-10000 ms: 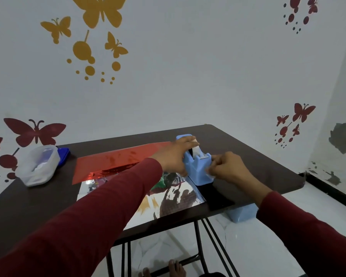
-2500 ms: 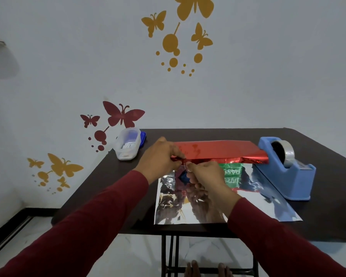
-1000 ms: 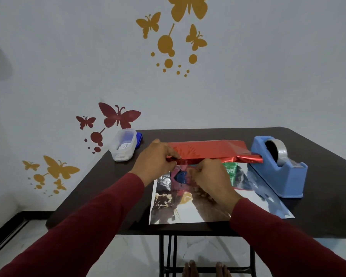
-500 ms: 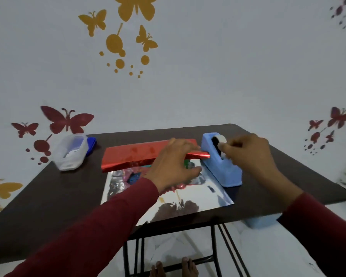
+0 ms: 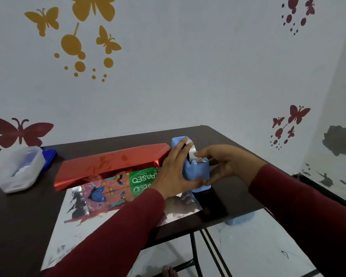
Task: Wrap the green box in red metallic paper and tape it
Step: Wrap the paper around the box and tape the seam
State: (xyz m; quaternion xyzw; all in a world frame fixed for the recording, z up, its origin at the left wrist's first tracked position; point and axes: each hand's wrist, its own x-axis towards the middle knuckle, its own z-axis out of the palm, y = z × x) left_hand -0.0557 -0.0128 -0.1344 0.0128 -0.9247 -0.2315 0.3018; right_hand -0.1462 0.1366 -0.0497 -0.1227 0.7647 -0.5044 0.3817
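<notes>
Both hands are at the blue tape dispenser (image 5: 196,170), which stands on the dark table (image 5: 18,212) just right of the half-wrapped green box (image 5: 143,176). The left hand (image 5: 175,172) wraps its fingers over the dispenser's near-left side, thumb low against the base, apparently to hold it down so it does not slide when tape is drawn off. The right hand (image 5: 220,162) comes in from the right with its thumb on the tape roll (image 5: 191,149) near the cutter; its other fingers curl under and behind the dispenser, and from this angle I cannot tell whether it already pinches the free end of the tape or only feels for it. The box lies lengthwise, left to right, on the sheet of red metallic paper (image 5: 112,160): the far half of the sheet is folded over its top, red side out, while the near half lies flat towards the table edge with its silver underside up. The box's printed near face is bare between the two. Neither hand holds the folded flap, so it probably rests by its own crease and could spring back before tape reaches it. Far left sits a translucent plastic tub (image 5: 18,168) with a blue lid (image 5: 49,156) behind it.
</notes>
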